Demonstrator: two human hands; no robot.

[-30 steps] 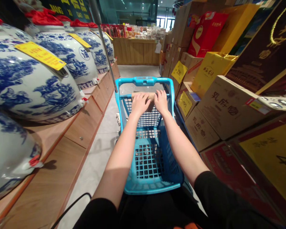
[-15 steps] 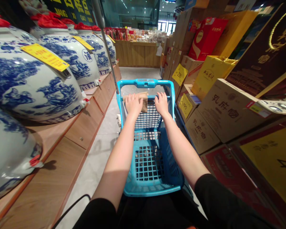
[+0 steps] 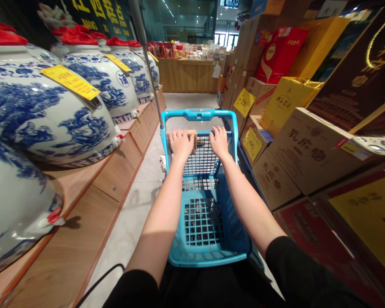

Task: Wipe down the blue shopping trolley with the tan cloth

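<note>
The left hand [image 3: 180, 144] is clasping a tan, folded, cloth-like strip [image 3: 194, 148] lying beneath its fingers, lengthwise along the blue plastic rail [image 3: 204, 132], while the farther right hand [image 3: 219, 143] is hooking over the rail.

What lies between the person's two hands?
In the head view, the end of a brown piece shows beside the left hand; then a stretch of blue bar reaches the right hand.
</note>
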